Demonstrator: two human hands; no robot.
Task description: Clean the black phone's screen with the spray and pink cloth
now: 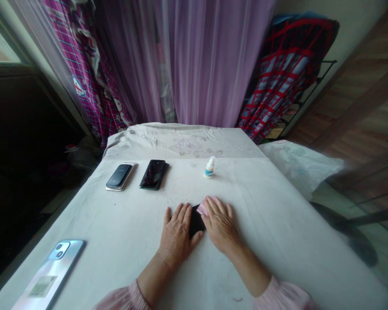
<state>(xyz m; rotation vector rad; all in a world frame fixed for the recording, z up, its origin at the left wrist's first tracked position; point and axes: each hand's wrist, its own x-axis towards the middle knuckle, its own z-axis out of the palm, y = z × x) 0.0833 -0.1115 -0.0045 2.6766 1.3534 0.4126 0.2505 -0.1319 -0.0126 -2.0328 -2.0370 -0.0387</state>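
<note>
A black phone (196,221) lies flat on the table, partly covered by both hands. My left hand (178,230) holds it at the left side, with fingers stretched along that edge and the thumb at its near edge. My right hand (221,221) presses a folded pink cloth (202,209) onto the upper right of the phone. Its fingers lie over the cloth and hide most of it. Beyond the hands stands a small white spray bottle (209,168) with a blue label, upright and touched by neither hand.
Two stacked phones (119,175) lie at the back left, beside another stack of dark phones (153,174). A light blue phone (48,275) rests face down near the front left edge. White cloth covers the table (261,224). A plastic bag (297,163) is off its right side.
</note>
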